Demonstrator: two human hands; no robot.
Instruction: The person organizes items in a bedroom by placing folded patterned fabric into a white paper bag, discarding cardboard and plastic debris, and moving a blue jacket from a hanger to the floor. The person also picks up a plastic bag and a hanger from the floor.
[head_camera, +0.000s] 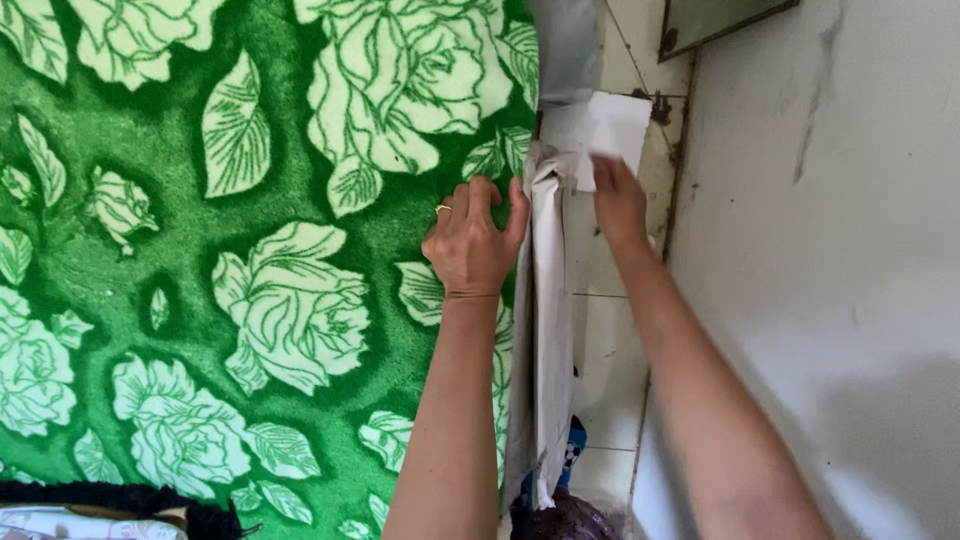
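A green blanket (250, 200) with pale rose prints covers a bed on the left. My left hand (472, 240), a ring on one finger, presses on the blanket at the bed's edge, fingers curled against it. Along that edge runs a white sheet (550, 330), bunched and hanging down the side. My right hand (618, 200) grips the sheet's upper corner (600, 130) over the gap between bed and wall.
A white wall (820, 250) rises close on the right. A narrow strip of pale floor tiles (600, 360) lies between bed and wall. Dark hair and a blue patterned object (570, 450) show at the bottom.
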